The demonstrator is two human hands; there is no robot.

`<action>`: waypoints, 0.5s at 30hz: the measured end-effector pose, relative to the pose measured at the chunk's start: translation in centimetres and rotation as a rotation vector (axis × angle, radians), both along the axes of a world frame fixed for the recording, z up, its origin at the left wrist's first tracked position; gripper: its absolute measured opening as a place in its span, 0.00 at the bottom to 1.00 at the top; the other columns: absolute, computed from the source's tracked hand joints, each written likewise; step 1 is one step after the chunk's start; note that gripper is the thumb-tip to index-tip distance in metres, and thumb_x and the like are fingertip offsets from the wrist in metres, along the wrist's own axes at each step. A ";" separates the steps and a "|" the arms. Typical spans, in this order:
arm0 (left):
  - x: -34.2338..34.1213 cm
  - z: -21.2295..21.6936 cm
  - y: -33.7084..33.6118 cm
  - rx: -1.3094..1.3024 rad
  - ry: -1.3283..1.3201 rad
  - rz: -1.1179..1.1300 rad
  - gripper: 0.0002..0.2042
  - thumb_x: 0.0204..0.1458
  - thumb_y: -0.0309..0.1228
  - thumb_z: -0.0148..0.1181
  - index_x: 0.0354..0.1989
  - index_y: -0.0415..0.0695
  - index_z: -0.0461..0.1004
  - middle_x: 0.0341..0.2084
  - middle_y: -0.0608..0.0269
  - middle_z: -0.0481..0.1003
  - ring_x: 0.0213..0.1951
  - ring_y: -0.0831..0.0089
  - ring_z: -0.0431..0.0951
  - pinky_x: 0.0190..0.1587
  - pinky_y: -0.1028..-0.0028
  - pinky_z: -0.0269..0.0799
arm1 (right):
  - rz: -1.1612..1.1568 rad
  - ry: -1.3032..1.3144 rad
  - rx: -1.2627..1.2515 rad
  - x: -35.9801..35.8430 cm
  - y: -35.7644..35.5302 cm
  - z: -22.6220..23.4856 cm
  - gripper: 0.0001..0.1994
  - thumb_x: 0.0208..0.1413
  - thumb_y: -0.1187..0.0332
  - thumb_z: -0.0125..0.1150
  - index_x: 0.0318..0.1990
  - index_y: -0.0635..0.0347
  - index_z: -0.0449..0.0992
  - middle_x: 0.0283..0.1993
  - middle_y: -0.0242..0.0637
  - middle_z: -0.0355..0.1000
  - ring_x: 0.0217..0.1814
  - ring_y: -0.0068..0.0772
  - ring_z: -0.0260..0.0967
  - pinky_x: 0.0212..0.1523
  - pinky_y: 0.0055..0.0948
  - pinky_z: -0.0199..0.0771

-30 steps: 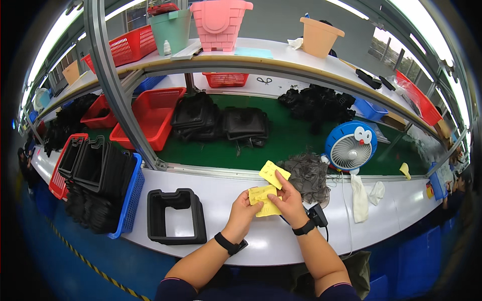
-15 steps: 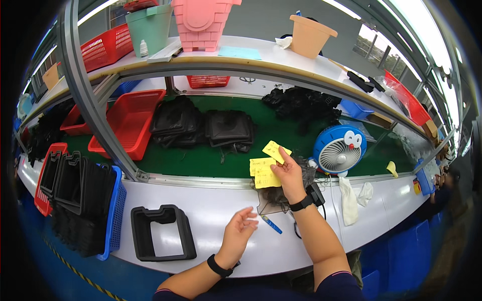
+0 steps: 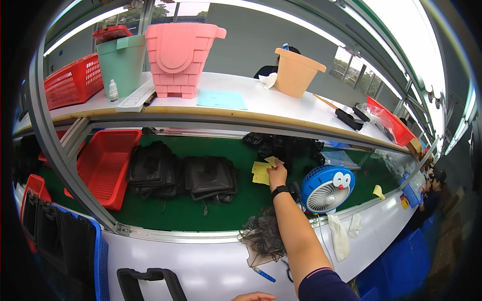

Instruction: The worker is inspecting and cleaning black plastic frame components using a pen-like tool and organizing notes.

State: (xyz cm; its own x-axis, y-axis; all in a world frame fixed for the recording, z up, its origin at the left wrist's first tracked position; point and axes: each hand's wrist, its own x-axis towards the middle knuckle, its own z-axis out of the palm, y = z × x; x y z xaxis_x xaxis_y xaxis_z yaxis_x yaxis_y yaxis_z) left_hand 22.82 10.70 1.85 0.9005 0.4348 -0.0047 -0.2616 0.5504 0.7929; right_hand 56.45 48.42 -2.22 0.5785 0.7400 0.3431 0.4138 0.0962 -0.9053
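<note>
My right hand (image 3: 277, 175) reaches far forward over the green conveyor belt (image 3: 241, 210), a black band on its wrist. Its fingers are closed on yellow paper notes (image 3: 260, 173), several pieces with handwriting that fan out to its left. Only the upper edge of my left hand (image 3: 255, 297) shows at the bottom rim, its fingers stretched out with nothing seen in them. Beneath my right forearm lies a heap of dark trimmings (image 3: 263, 233) at the table's edge. A blue pen (image 3: 263, 274) lies just below the heap.
A blue fan (image 3: 329, 189) stands right of my forearm. Stacked black parts (image 3: 210, 175) and a red basket (image 3: 108, 168) sit on the belt. Above runs a shelf (image 3: 221, 118) with pots. A black frame (image 3: 150, 281) and a blue crate (image 3: 102, 266) are at lower left.
My right hand has moved forward over the belt with the yellow notes. My left hand has dropped to the bottom rim. The view has tilted up, showing more of the shelf.
</note>
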 end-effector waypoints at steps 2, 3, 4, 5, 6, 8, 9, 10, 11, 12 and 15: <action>-0.3 -0.6 0.9 -0.135 -0.080 0.021 0.19 0.65 0.29 0.56 0.63 0.40 0.67 0.43 0.64 0.77 0.43 0.78 0.76 0.46 0.76 0.72 | 0.013 0.053 0.058 0.5 2.0 -1.3 0.34 0.49 0.85 0.62 0.67 0.69 0.64 0.49 0.42 0.76 0.48 0.30 0.74 0.49 0.24 0.73; -0.3 -0.9 1.1 -0.139 -0.080 0.039 0.19 0.65 0.29 0.56 0.63 0.40 0.67 0.43 0.64 0.77 0.43 0.78 0.76 0.46 0.76 0.72 | 0.007 0.075 0.030 0.2 2.6 -1.6 0.34 0.49 0.85 0.62 0.67 0.70 0.64 0.50 0.43 0.76 0.49 0.32 0.75 0.50 0.25 0.73; -0.4 -1.3 1.4 -0.192 -0.097 0.047 0.20 0.65 0.31 0.56 0.64 0.41 0.66 0.43 0.64 0.76 0.43 0.78 0.76 0.47 0.76 0.72 | -0.002 0.097 0.001 -0.3 3.2 -2.1 0.34 0.48 0.85 0.63 0.67 0.71 0.64 0.52 0.45 0.76 0.51 0.35 0.75 0.51 0.26 0.73; -0.3 -1.6 1.7 -0.243 -0.116 0.047 0.21 0.65 0.32 0.56 0.65 0.41 0.64 0.43 0.64 0.76 0.44 0.78 0.75 0.48 0.76 0.71 | 0.005 0.097 -0.003 -0.6 3.7 -2.6 0.34 0.48 0.85 0.63 0.67 0.71 0.64 0.52 0.45 0.76 0.51 0.35 0.75 0.51 0.26 0.73; -0.3 -1.9 1.9 -0.248 -0.117 0.052 0.21 0.65 0.32 0.56 0.65 0.41 0.64 0.43 0.64 0.76 0.44 0.78 0.75 0.48 0.76 0.71 | -0.052 0.111 -0.020 -0.9 4.0 -3.2 0.34 0.48 0.83 0.64 0.67 0.71 0.64 0.52 0.45 0.76 0.50 0.36 0.75 0.52 0.27 0.73; -0.3 -2.3 2.2 -0.292 -0.145 0.051 0.22 0.65 0.33 0.56 0.65 0.40 0.64 0.43 0.64 0.75 0.45 0.78 0.75 0.50 0.77 0.70 | -0.134 0.018 -0.128 -1.4 4.3 -4.4 0.30 0.55 0.76 0.66 0.66 0.72 0.65 0.53 0.44 0.76 0.51 0.36 0.75 0.52 0.27 0.72; -0.3 -2.5 2.4 -0.299 -0.141 0.056 0.22 0.65 0.33 0.56 0.65 0.40 0.64 0.43 0.64 0.75 0.45 0.78 0.75 0.50 0.77 0.70 | -0.130 0.021 -0.136 -1.4 4.4 -4.7 0.30 0.55 0.76 0.66 0.66 0.72 0.65 0.53 0.44 0.76 0.51 0.36 0.75 0.52 0.27 0.72; -0.2 -2.5 2.6 -0.318 -0.147 0.057 0.22 0.65 0.33 0.55 0.65 0.40 0.63 0.44 0.64 0.75 0.46 0.78 0.75 0.51 0.77 0.70 | -0.094 0.167 -0.077 -1.2 4.5 -4.9 0.28 0.59 0.72 0.63 0.66 0.71 0.65 0.54 0.44 0.75 0.52 0.35 0.74 0.53 0.27 0.72; -0.1 -2.6 2.7 -0.336 -0.156 0.045 0.22 0.66 0.32 0.55 0.65 0.40 0.63 0.44 0.64 0.75 0.46 0.78 0.74 0.51 0.77 0.69 | -0.070 0.310 -0.014 -0.4 4.4 -5.1 0.26 0.63 0.69 0.61 0.66 0.71 0.65 0.54 0.43 0.75 0.53 0.34 0.73 0.53 0.26 0.71; -0.2 -2.7 2.7 -0.342 -0.154 0.056 0.22 0.66 0.32 0.55 0.65 0.40 0.63 0.44 0.64 0.75 0.46 0.78 0.74 0.51 0.77 0.69 | -0.013 0.442 0.032 -1.6 3.4 -4.3 0.22 0.69 0.67 0.53 0.66 0.68 0.65 0.59 0.41 0.72 0.56 0.32 0.71 0.56 0.26 0.70; -0.1 -2.9 2.9 -0.367 -0.155 0.078 0.21 0.66 0.32 0.54 0.65 0.39 0.63 0.43 0.65 0.75 0.46 0.77 0.75 0.51 0.77 0.71 | 0.023 0.574 0.152 -2.2 3.0 -4.3 0.20 0.70 0.70 0.48 0.66 0.66 0.66 0.63 0.41 0.69 0.59 0.32 0.70 0.60 0.28 0.68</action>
State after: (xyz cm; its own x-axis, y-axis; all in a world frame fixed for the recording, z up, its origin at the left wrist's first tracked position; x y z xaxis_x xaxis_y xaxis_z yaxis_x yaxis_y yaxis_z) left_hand 22.74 13.56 -1.05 0.8670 0.4967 -0.0394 -0.4146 0.7632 0.4956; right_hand 54.23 51.39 -6.55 0.6870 0.7219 0.0831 -0.1415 0.2451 -0.9591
